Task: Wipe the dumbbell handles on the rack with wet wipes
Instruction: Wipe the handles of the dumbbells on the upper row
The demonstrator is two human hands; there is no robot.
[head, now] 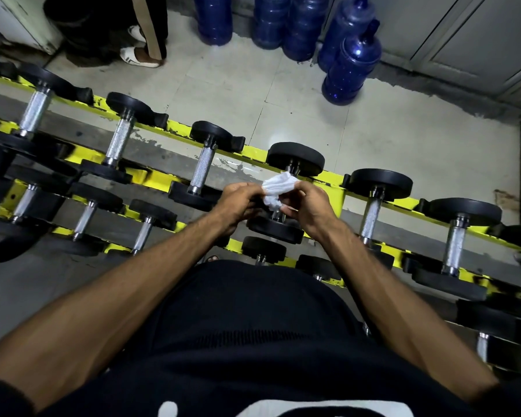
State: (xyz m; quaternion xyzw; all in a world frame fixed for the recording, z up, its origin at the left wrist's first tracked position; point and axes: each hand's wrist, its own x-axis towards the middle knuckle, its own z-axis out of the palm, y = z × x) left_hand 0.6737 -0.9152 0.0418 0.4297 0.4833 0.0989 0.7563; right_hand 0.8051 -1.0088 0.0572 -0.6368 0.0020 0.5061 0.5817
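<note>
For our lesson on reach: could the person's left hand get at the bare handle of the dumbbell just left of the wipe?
Probably yes. That handle lies uncovered close beside the left hand, with nothing between them. The hand is busy, though, holding the wipe with the right hand.

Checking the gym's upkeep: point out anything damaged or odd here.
The rack's yellow rails are chipped and scuffed black in many spots, and the grey floor coating beneath is peeling in patches.
</note>
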